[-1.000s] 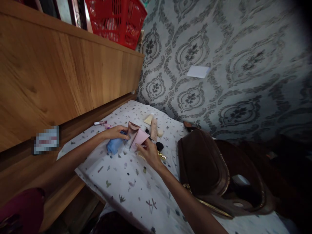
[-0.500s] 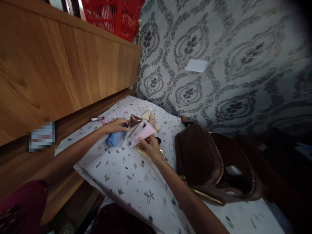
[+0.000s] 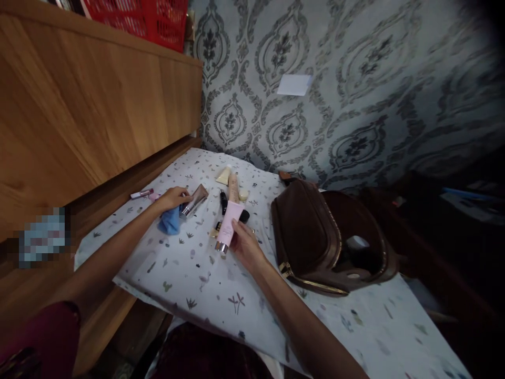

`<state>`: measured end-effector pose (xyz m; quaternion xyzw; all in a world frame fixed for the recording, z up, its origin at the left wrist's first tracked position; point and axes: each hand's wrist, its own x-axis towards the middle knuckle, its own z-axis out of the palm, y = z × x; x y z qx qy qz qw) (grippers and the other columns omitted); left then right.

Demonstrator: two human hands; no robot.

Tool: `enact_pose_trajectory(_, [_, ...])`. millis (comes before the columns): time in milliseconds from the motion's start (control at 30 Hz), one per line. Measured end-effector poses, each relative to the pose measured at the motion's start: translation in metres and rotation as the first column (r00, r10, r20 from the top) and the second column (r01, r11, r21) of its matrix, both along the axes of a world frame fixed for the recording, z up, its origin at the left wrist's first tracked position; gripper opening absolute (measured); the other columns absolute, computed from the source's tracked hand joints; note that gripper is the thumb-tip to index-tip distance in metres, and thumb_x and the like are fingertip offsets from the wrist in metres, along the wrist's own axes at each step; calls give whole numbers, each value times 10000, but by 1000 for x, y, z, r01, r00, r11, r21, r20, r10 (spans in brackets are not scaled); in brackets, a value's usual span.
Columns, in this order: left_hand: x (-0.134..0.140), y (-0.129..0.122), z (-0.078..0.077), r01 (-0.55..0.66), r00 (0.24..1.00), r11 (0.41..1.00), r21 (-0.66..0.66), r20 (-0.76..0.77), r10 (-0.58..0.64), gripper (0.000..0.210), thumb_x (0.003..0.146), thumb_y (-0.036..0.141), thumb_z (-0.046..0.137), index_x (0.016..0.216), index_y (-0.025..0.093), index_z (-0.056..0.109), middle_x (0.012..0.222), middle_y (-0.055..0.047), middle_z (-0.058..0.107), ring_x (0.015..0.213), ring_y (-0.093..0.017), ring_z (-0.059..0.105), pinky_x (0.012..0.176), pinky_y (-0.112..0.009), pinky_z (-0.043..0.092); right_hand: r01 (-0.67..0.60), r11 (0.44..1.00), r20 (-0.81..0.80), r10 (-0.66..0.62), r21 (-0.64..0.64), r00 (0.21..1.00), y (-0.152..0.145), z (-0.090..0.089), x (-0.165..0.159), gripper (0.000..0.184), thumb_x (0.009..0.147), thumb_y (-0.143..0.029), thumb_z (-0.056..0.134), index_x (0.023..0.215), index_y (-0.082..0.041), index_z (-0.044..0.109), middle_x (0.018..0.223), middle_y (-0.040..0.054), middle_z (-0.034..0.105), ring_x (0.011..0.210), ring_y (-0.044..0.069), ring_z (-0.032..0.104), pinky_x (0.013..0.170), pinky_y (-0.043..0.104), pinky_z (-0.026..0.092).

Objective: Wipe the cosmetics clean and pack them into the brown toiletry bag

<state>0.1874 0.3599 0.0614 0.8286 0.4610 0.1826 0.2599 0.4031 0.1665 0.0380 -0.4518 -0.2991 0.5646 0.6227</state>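
My right hand (image 3: 248, 243) is closed around a pale pink squeeze tube (image 3: 230, 223), its silver cap pointing down toward me. My left hand (image 3: 176, 199) has its curled fingertips on the side of a rose-gold squeeze tube (image 3: 197, 198) with a silver cap, low over the cloth. Just under the left hand lies a crumpled blue bundle (image 3: 169, 221). Beyond the pink tube lie a beige tube (image 3: 233, 188), a cream-coloured tube (image 3: 223, 176) and a slim black item (image 3: 223, 201). A dark round item (image 3: 244, 216) and gold-coloured pieces are partly hidden by the pink tube.
An open brown bag (image 3: 300, 237) with gold zips stands to the right on the patterned white cloth (image 3: 213, 295). A lip gloss tube (image 3: 141, 193) lies at the left edge. Wooden furniture (image 3: 118, 89) with a red basket (image 3: 165, 23) on top borders the left.
My left hand has moved the rose-gold tube left and down, away from the pink one. My right hand has turned the pink tube more upright, cap toward me. The view has shifted right.
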Motion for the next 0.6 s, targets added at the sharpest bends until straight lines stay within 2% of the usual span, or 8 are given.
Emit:
enact_pose_trajectory(133, [-11, -11, 5, -78, 997, 996, 40, -20, 79, 448, 795, 586, 504, 841, 179, 685, 689, -30, 684, 681, -189, 587, 647, -275, 394, 7, 997, 44, -10, 75, 999, 3, -1, 2, 436, 719, -577, 738, 951, -226, 624, 850, 21, 688, 792, 188, 669, 711, 322, 584])
enact_pose_trajectory(300, [-11, -31, 10, -117, 991, 991, 73, -59, 121, 552, 849, 662, 404, 882, 178, 668, 752, -54, 703, 722, -197, 608, 656, -274, 405, 26, 996, 10, -27, 90, 1000, 8, 3, 2, 468, 687, -594, 746, 932, -223, 600, 821, 10, 666, 762, 185, 663, 663, 314, 576])
enact_pose_trajectory(367, [-4, -39, 10, -102, 986, 992, 75, -123, 110, 561, 832, 687, 434, 937, 190, 672, 817, -60, 721, 773, -210, 626, 667, -275, 408, -4, 997, 153, -8, 78, 988, 12, 3, -2, 483, 733, -647, 664, 938, -216, 589, 798, 6, 658, 708, 176, 653, 609, 305, 568])
enact_pose_trajectory(467, [8, -51, 10, -73, 952, 991, 108, -289, 101, 553, 801, 681, 503, 1037, 204, 655, 955, -89, 737, 880, -253, 649, 677, -286, 408, -45, 999, 442, 35, 12, 896, 21, 6, -14, 441, 785, -643, 599, 845, -207, 576, 667, -8, 614, 577, 162, 604, 509, 285, 521])
enact_pose_trajectory(533, [13, -57, 11, -50, 929, 988, 149, -357, 100, 527, 816, 640, 493, 1056, 194, 641, 1010, -116, 734, 930, -278, 654, 681, -296, 413, -18, 1000, 543, 19, -6, 840, 27, 12, -24, 364, 733, -537, 717, 748, -210, 558, 608, -5, 601, 574, 177, 602, 528, 293, 513])
enact_pose_trajectory(567, [13, -60, 11, -46, 925, 986, 157, -367, 102, 505, 826, 615, 476, 1047, 191, 639, 1005, -119, 735, 920, -280, 660, 679, -299, 418, -4, 1000, 612, 9, -9, 791, 31, 16, -28, 329, 704, -460, 768, 748, -204, 566, 647, 23, 636, 641, 208, 632, 585, 316, 527])
enact_pose_trajectory(600, [13, -62, 11, -50, 926, 987, 151, -363, 103, 488, 823, 599, 466, 1021, 188, 639, 984, -114, 739, 893, -278, 665, 673, -302, 425, -30, 999, 779, 39, -27, 625, 34, 20, -32, 307, 736, -438, 744, 808, -194, 573, 719, 62, 676, 717, 244, 660, 637, 346, 538])
